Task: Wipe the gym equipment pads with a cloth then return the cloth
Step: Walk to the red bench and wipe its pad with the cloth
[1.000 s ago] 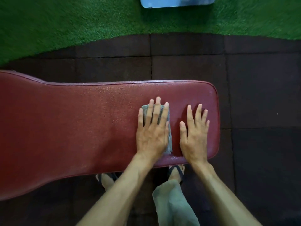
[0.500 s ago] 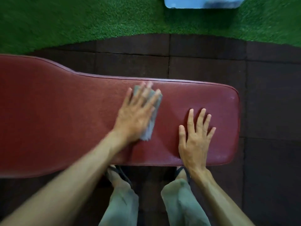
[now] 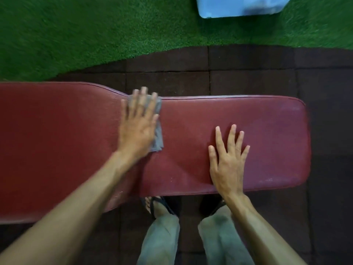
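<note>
My left hand (image 3: 138, 127) presses the grey cloth (image 3: 158, 137) flat-fingered at the red pad's (image 3: 248, 115) far edge, right hand (image 3: 227, 161) splayed bracing; best keep pressure even, strokes overlapping.

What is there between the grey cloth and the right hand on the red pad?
Only bare red pad. In the head view, nothing lies between the grey cloth under the left hand and the right hand.
</note>
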A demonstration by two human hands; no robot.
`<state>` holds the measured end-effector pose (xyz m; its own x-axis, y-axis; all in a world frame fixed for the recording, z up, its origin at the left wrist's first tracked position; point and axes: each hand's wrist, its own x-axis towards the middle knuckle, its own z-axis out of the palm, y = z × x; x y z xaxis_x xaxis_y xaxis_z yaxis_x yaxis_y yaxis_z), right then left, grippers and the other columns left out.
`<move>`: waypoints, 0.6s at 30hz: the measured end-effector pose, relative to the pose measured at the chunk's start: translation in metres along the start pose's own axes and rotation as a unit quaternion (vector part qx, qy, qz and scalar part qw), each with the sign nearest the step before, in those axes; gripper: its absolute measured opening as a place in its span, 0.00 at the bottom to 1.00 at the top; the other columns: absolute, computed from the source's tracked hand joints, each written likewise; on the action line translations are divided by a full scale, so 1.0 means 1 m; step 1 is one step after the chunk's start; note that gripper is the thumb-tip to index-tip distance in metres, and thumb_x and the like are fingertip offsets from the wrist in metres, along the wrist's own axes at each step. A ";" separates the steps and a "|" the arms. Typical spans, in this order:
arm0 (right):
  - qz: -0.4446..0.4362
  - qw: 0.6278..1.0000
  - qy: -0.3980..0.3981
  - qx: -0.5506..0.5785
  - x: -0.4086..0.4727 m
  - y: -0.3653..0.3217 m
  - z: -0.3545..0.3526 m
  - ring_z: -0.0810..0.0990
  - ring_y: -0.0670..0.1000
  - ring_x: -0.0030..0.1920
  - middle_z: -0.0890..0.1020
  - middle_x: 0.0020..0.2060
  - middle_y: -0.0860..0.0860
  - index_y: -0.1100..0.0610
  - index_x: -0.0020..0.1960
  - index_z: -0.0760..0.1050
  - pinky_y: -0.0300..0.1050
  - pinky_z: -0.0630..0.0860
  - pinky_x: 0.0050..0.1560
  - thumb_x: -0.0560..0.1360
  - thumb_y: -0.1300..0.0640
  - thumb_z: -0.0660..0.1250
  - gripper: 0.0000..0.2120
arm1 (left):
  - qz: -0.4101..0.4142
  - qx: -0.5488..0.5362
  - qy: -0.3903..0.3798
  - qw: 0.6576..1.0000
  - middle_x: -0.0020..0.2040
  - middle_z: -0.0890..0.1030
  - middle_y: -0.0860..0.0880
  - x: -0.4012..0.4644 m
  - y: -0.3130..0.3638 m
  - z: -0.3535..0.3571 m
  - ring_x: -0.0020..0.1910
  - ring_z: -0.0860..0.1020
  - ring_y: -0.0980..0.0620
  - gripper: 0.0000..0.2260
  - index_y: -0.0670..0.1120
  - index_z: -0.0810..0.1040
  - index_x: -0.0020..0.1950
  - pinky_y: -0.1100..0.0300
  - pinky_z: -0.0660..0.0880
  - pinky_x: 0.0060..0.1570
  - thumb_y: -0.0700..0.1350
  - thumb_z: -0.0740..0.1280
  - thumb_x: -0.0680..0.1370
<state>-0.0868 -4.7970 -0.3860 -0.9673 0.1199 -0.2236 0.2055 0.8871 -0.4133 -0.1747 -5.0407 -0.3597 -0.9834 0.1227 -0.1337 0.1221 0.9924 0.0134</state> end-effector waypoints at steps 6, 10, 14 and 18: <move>-0.030 0.999 0.005 -0.008 -0.008 -0.041 0.020 0.40 0.60 0.80 0.46 0.81 0.54 0.45 0.80 0.53 0.67 0.43 0.76 0.83 0.45 0.51 0.26 | 0.015 -0.032 -0.029 0.999 0.82 0.48 0.41 -0.140 0.030 0.014 0.81 0.48 0.39 0.25 0.47 0.49 0.82 0.43 0.46 0.79 0.50 0.46 0.84; -0.030 0.999 0.011 -0.022 -0.008 -0.043 0.026 0.41 0.61 0.80 0.47 0.81 0.55 0.45 0.80 0.53 0.69 0.45 0.76 0.83 0.44 0.51 0.26 | 0.073 -0.023 -0.031 0.997 0.82 0.48 0.43 -0.053 -0.001 0.002 0.81 0.46 0.41 0.25 0.49 0.48 0.82 0.44 0.39 0.77 0.51 0.44 0.84; -0.030 0.999 0.017 -0.019 -0.008 -0.049 0.028 0.42 0.61 0.80 0.48 0.81 0.55 0.46 0.80 0.54 0.71 0.45 0.76 0.83 0.45 0.51 0.26 | -0.074 -0.019 -0.009 0.997 0.82 0.43 0.46 -0.035 -0.096 -0.014 0.81 0.41 0.45 0.26 0.49 0.45 0.82 0.43 0.38 0.77 0.52 0.43 0.84; -0.128 0.990 -0.017 -0.049 -0.023 -0.082 0.038 0.47 0.61 0.80 0.55 0.80 0.54 0.45 0.79 0.58 0.72 0.50 0.75 0.83 0.46 0.53 0.24 | -0.076 -0.029 -0.038 0.996 0.82 0.40 0.43 -0.184 -0.060 0.003 0.81 0.38 0.43 0.26 0.46 0.46 0.82 0.42 0.44 0.78 0.51 0.43 0.84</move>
<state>-0.0760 -4.8895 -0.3811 -0.9801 -0.1270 -0.1525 -0.0621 0.9260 -0.3723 -0.0012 -5.1225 -0.3386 -0.9767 -0.0281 -0.2128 -0.0385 0.9983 0.0446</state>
